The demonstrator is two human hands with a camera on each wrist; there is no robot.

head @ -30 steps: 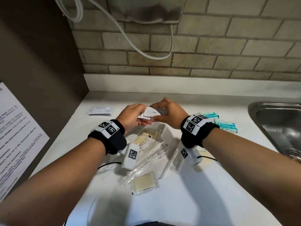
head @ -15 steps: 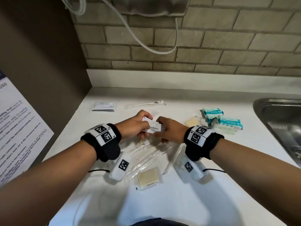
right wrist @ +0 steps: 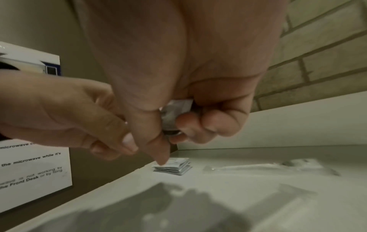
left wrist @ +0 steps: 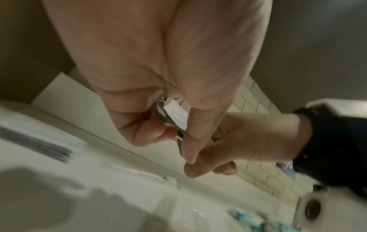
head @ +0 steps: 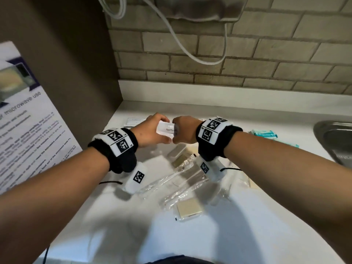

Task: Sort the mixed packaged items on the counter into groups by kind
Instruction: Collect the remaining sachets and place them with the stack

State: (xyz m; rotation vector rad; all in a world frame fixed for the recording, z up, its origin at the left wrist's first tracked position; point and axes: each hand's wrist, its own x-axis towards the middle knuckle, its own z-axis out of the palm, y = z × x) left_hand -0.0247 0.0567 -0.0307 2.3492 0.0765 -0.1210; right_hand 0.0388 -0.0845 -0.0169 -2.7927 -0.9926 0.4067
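Both hands, left hand [head: 152, 130] and right hand [head: 185, 131], pinching small white toothpaste sachets [head: 167, 129], now lifted higher above the white counter [head: 247, 225] than a moment ago. Likely bound for the flat white sachet stack [right wrist: 172, 167] at the back left corner.

Inside the shared grip, the left hand [head: 152, 130] and right hand [head: 185, 131] cover most of the white sachets [head: 166, 129], so their number cannot be told and the printed word is cut short. Below the grip, the clear wrappers [head: 182, 180] on the surface [head: 238, 225] blur together. Right of it, the right wrist hides part of the teal packs [head: 264, 134].
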